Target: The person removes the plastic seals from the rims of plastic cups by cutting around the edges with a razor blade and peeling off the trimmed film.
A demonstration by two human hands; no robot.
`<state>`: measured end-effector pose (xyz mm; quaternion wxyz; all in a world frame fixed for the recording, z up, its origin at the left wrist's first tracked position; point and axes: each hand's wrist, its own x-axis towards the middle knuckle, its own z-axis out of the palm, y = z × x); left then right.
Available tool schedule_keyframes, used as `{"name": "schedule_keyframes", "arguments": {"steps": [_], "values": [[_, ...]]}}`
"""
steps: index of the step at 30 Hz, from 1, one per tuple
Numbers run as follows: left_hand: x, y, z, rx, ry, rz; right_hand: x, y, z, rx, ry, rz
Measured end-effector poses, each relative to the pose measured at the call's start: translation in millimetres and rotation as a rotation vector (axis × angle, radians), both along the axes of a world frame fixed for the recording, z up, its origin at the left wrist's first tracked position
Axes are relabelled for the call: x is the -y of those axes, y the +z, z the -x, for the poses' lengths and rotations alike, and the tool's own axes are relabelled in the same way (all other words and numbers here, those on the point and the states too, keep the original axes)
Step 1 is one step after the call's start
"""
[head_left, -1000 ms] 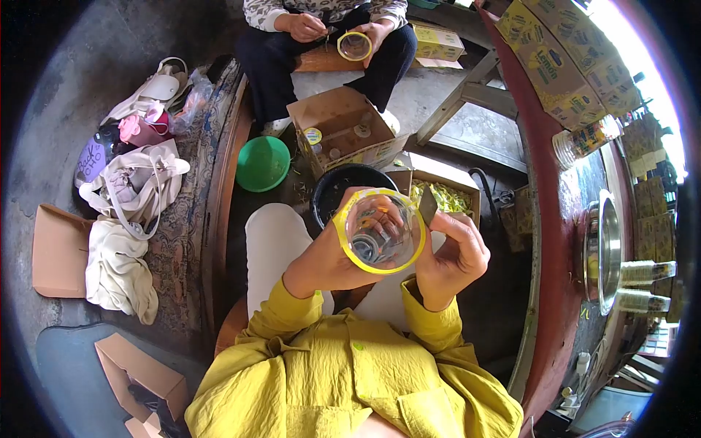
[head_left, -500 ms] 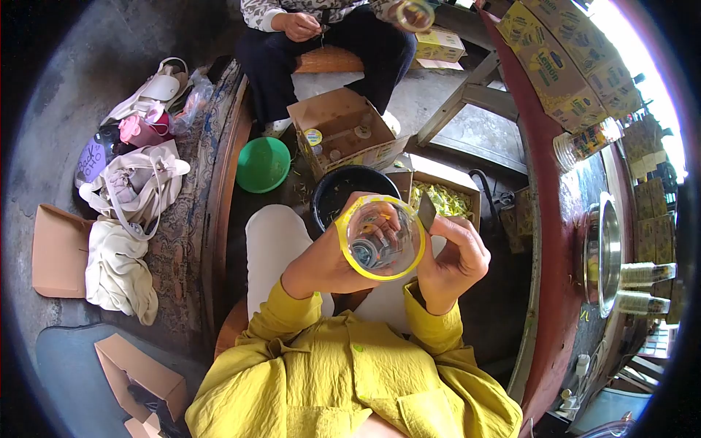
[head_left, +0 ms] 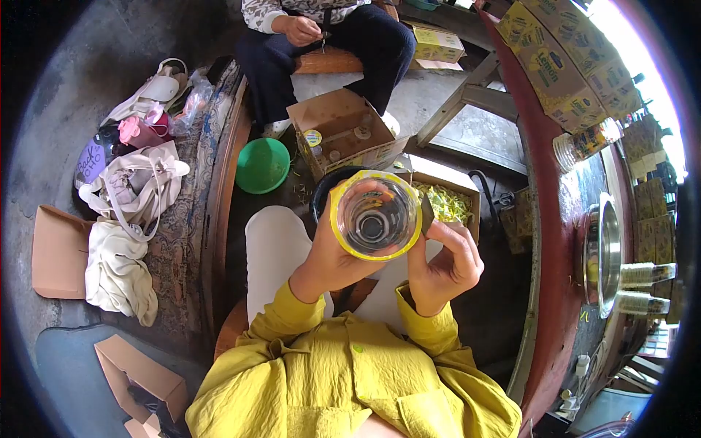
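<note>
A clear plastic cup (head_left: 374, 228) with a yellow band round its rim faces up at me, and I look straight down into it. My left hand (head_left: 332, 252) is wrapped round its left side. In a pinch of thumb and forefinger, my right hand (head_left: 447, 266) holds a small flat dark blade (head_left: 426, 213). The blade stands against or very close to the right edge of the yellow rim; whether it touches I cannot tell. Below the cup, a black basin (head_left: 320, 197) is mostly hidden.
Beyond the basin stand an open carton (head_left: 343, 131) with cups and lids inside, a green bowl (head_left: 263, 166) and a box of yellow-green strips (head_left: 445, 203). Another person (head_left: 325, 44) sits opposite. A red-edged counter (head_left: 537, 219) with a metal basin (head_left: 602, 255) runs along the right.
The cup has moved up and slightly left and now faces me more squarely. My right hand has shifted slightly left with the blade. The other person's cup has left view.
</note>
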<state>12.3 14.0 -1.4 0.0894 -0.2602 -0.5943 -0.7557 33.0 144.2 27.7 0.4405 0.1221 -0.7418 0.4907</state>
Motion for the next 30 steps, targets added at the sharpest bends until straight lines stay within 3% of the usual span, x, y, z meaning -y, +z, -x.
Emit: {"name": "schedule_keyframes", "arguments": {"steps": [3,15,21,30], "values": [[-7.5,-0.5,-4.1,0.009,0.007,-0.093,3.9,-1.3,-0.3,-0.048,-0.016,-0.024],[-0.6,4.4,-7.8,0.076,0.004,0.132,-0.1,5.8,2.4,-0.084,-0.023,-0.059],[0.4,8.0,-7.3,0.107,0.033,0.092,-1.2,6.4,0.9,-0.061,0.022,-0.052],[9.7,9.3,-2.4,0.037,-0.142,0.185,-5.3,8.4,2.6,-0.053,0.059,-0.036]]}}
